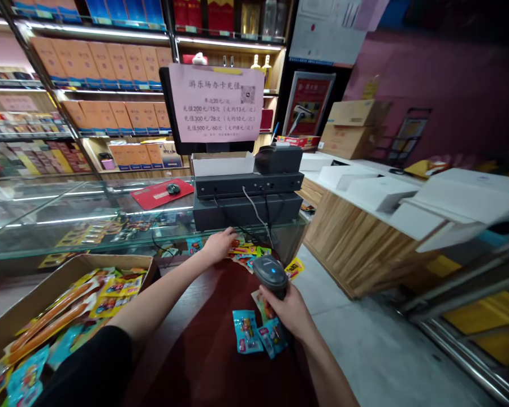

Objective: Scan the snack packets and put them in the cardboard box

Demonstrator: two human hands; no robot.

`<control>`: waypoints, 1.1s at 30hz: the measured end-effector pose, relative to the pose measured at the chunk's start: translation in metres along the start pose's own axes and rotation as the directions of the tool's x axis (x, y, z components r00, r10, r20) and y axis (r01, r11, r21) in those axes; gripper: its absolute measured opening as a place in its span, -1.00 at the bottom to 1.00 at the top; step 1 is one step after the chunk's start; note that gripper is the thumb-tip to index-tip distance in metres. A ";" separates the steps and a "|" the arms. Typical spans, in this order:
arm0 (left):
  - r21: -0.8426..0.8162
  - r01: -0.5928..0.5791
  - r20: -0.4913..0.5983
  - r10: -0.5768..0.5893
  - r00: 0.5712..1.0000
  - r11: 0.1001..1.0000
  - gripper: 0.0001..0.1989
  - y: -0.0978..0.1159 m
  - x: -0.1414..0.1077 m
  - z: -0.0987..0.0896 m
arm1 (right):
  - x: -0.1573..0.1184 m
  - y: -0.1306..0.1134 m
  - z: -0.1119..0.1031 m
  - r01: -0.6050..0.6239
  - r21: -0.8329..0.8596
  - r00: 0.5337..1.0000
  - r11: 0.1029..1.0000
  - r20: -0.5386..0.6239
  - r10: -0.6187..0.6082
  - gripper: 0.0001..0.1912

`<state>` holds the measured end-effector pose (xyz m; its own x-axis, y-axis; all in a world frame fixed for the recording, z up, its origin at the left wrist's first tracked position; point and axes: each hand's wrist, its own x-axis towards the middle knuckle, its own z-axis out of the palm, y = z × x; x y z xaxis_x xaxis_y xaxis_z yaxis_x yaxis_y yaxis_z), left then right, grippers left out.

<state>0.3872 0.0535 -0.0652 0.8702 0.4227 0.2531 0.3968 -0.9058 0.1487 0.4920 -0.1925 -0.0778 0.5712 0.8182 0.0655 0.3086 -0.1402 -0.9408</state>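
Note:
My right hand [294, 312] is wrapped round the handle of a dark barcode scanner [270, 271], which shows a small blue light on top. Below it, two blue snack packets [246, 332] lie on the dark red tabletop [195, 328], and another packet [261, 305] is partly hidden by the scanner. At the table's far end my left hand [220, 246] rests at a pile of colourful snack packets [250, 250]. Its fingers are curled down into the pile; what they hold is hidden. A yellow packet [294, 268] lies at the right edge, beyond the scanner.
At left, an open cardboard box [146, 263] holds several snack packets. Ahead, a glass counter [89, 203] bears a red mouse pad [152, 195], a cash drawer [246, 210] and a monitor with a pink notice [218, 124]. A wood-sided counter [335, 243] stands right.

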 end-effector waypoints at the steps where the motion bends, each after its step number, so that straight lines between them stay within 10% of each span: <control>1: 0.047 0.004 0.009 -0.004 1.000 0.999 -0.63 0.002 0.002 0.002 | 0.000 0.002 0.000 -0.004 0.007 1.000 1.000 0.014 0.004 -0.63; 9: 0.271 0.056 -0.054 -0.043 0.998 0.961 -0.77 0.006 -0.024 0.020 | -0.011 0.000 0.007 -0.006 0.069 0.999 0.998 0.033 0.004 -0.64; 19: -0.070 0.326 -0.155 -0.333 0.930 0.943 -0.69 0.005 -0.154 0.036 | -0.033 -0.018 0.035 -0.005 0.018 0.990 1.000 0.144 0.002 -0.67; 26: -0.401 0.461 -0.407 -0.605 0.685 0.792 -0.73 -0.002 -0.192 0.039 | -0.050 -0.027 0.058 -0.058 0.033 0.981 0.998 0.185 0.051 -0.65; 33: -0.097 0.231 -0.072 -0.238 0.969 0.968 -0.39 0.009 -0.170 0.010 | -0.054 -0.030 0.056 -0.063 0.105 0.979 0.992 0.200 0.041 -0.66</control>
<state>0.2461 -0.0265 -0.1162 0.7271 0.6273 0.2788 0.5567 -0.7765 0.2952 0.4095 -0.2014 -0.0717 0.4201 0.9066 -0.0411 0.1899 -0.1321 -0.9729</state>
